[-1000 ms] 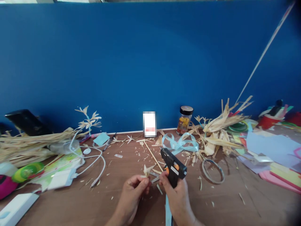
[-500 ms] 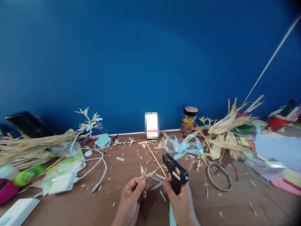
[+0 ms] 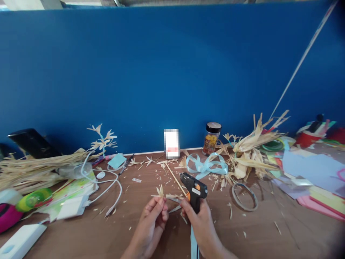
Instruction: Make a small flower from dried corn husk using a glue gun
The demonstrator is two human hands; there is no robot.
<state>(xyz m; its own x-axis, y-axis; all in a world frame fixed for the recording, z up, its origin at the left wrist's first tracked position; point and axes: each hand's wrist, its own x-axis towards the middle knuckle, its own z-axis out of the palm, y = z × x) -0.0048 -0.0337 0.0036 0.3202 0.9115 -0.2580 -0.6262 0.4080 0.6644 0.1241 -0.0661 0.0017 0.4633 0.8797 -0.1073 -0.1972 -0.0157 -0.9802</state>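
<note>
My left hand pinches a small pale flower of dried husk, its pointed petals standing up above the thumb and fingertips. In my right hand is a black glue gun with an orange trigger, its nozzle aimed up and to the left. Between and beyond the hands lies a thin wooden stick. Grey scissor-like blades show partly beside the right fingers; the rest is hidden. A light blue ribbon runs below the right hand.
Husk scraps litter the brown table. A looped blue ribbon, a lidded jar and a tape ring stand or lie to the right, near dried husks. White cables and a husk-flower stem are on the left.
The view has tilted up, showing the wall's top edge, and turned slightly right. The glue gun has shifted a little left, nearer the flower. Both hands keep their holds.
</note>
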